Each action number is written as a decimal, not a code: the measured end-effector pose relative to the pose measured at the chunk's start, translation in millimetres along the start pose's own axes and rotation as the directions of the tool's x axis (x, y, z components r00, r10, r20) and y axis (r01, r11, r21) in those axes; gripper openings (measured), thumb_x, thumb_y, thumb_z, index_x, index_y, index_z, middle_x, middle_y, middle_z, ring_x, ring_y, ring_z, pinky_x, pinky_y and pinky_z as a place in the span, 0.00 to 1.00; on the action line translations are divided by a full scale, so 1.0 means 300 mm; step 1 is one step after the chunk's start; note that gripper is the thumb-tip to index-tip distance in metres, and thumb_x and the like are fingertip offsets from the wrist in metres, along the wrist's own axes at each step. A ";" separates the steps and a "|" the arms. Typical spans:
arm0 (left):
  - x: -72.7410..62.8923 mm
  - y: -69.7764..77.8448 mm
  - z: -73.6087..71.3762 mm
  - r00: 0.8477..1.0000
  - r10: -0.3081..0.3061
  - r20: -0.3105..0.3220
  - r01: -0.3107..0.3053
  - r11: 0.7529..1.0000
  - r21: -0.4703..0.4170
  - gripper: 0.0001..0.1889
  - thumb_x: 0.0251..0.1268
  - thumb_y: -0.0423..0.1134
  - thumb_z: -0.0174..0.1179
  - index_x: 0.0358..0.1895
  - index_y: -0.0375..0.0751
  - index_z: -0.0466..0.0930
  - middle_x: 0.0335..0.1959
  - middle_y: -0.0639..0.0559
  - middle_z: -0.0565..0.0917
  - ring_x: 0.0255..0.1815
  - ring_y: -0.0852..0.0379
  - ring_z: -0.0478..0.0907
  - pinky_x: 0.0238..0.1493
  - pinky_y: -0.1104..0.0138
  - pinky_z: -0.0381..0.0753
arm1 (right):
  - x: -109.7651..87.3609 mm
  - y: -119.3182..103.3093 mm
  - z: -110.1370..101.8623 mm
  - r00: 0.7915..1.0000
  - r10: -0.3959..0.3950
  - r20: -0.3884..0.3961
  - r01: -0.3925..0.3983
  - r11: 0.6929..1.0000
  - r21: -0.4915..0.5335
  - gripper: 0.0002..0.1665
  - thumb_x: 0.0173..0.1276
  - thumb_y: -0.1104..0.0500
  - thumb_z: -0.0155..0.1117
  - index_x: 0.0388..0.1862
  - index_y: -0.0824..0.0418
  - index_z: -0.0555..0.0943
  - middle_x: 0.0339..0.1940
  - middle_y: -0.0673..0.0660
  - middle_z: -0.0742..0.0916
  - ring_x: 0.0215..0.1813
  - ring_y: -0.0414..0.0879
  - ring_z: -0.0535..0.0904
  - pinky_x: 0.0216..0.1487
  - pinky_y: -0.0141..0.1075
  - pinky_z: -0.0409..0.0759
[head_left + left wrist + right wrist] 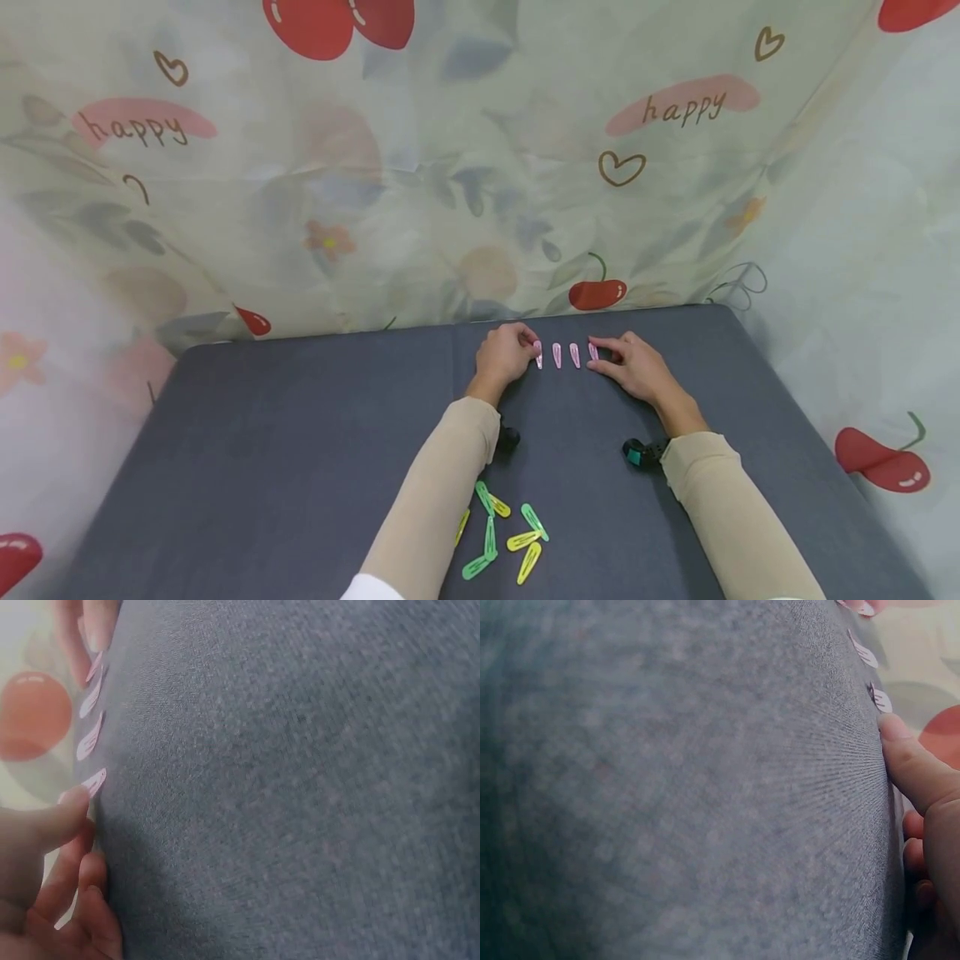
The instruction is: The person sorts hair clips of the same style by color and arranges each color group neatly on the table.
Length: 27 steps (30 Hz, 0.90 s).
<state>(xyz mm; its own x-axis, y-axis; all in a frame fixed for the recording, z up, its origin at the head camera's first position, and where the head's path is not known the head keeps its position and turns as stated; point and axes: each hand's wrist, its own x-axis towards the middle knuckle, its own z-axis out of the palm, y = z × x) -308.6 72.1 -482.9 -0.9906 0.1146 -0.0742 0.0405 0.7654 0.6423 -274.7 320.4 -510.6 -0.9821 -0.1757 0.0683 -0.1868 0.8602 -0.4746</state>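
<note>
Several pink snap hair clips stand upright side by side in a row near the table's back edge. At the row's left end my left hand [504, 360] pinches the leftmost pink hair clip [539, 362] between thumb and finger. In the left wrist view, the thumb covers one end of that clip. My right hand [639, 368] holds the rightmost pink hair clip [593, 351], index finger at its far end and thumb at its near end. Between the hands lie two more pink clips, one left [557, 356] and one right [575, 356], untouched.
Nearer the front, green hair clips [534, 521] and yellow hair clips [529, 563] lie in a loose scatter, partly behind the left sleeve [431, 500]. The dark grey tabletop [300, 467] ends against a patterned curtain [420, 250] at the back. A thin cable [742, 283] hangs at the back right corner.
</note>
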 end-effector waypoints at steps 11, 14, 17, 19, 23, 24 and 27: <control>0.001 -0.001 0.016 1.000 -0.005 0.006 0.005 0.998 0.060 0.04 0.69 0.49 0.67 0.41 0.57 0.87 0.33 0.60 0.84 0.37 0.56 0.80 0.49 0.54 0.78 | -0.004 -0.010 0.002 1.000 0.009 0.009 -0.009 1.000 -0.005 0.32 0.70 0.47 0.69 0.71 0.54 0.78 0.36 0.56 0.76 0.35 0.47 0.69 0.39 0.38 0.63; 0.003 0.003 0.017 1.000 -0.011 0.004 0.011 0.998 0.066 0.05 0.69 0.49 0.67 0.41 0.57 0.87 0.34 0.61 0.86 0.39 0.56 0.81 0.50 0.53 0.79 | -0.004 -0.010 -0.001 1.000 0.012 0.007 -0.012 1.000 -0.003 0.32 0.71 0.46 0.69 0.71 0.54 0.77 0.36 0.56 0.76 0.35 0.47 0.69 0.38 0.38 0.63; 0.005 0.009 0.018 1.000 -0.015 0.006 0.014 0.998 0.066 0.05 0.69 0.49 0.67 0.42 0.57 0.87 0.35 0.60 0.86 0.39 0.56 0.82 0.51 0.53 0.79 | -0.001 -0.007 -0.005 1.000 0.023 0.008 -0.023 1.000 0.001 0.32 0.71 0.46 0.69 0.71 0.53 0.77 0.35 0.56 0.76 0.35 0.47 0.69 0.39 0.38 0.63; 0.006 0.013 0.018 1.000 -0.018 0.010 0.017 0.998 0.062 0.05 0.69 0.49 0.67 0.43 0.57 0.87 0.35 0.60 0.86 0.39 0.56 0.81 0.51 0.53 0.79 | 0.001 -0.006 -0.007 1.000 0.030 0.009 -0.030 1.000 0.003 0.32 0.71 0.46 0.68 0.71 0.52 0.77 0.35 0.56 0.75 0.35 0.47 0.69 0.39 0.38 0.63; 0.006 0.015 0.015 1.000 -0.022 0.019 0.021 0.998 0.058 0.06 0.69 0.49 0.67 0.43 0.56 0.87 0.36 0.59 0.86 0.39 0.56 0.81 0.51 0.54 0.79 | 0.002 -0.004 -0.007 1.000 0.029 0.006 -0.029 1.000 0.004 0.32 0.71 0.45 0.69 0.71 0.52 0.77 0.36 0.56 0.76 0.36 0.47 0.69 0.39 0.38 0.63; 0.006 0.014 0.015 0.999 -0.025 0.020 0.024 0.998 0.062 0.06 0.69 0.49 0.67 0.43 0.56 0.87 0.36 0.60 0.87 0.39 0.56 0.81 0.50 0.54 0.79 | 0.002 -0.005 -0.006 1.000 0.026 0.004 -0.026 1.000 0.005 0.32 0.70 0.46 0.69 0.71 0.52 0.78 0.36 0.56 0.76 0.35 0.47 0.69 0.39 0.38 0.63; 0.002 0.011 0.015 0.999 -0.030 0.018 0.029 0.997 0.065 0.07 0.69 0.49 0.67 0.45 0.56 0.87 0.37 0.59 0.88 0.40 0.56 0.82 0.52 0.53 0.79 | -0.001 -0.003 -0.002 1.000 0.021 0.008 -0.021 1.000 0.006 0.32 0.70 0.46 0.69 0.71 0.53 0.78 0.36 0.56 0.76 0.35 0.47 0.69 0.39 0.38 0.63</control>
<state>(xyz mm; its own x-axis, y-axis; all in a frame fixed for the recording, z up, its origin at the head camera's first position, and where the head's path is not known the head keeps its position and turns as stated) -308.5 77.7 -484.3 -0.9889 0.1030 -0.1071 0.0203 0.8077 0.5893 -274.1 319.8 -509.7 -0.9856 -0.1613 0.0513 -0.1659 0.8610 -0.4808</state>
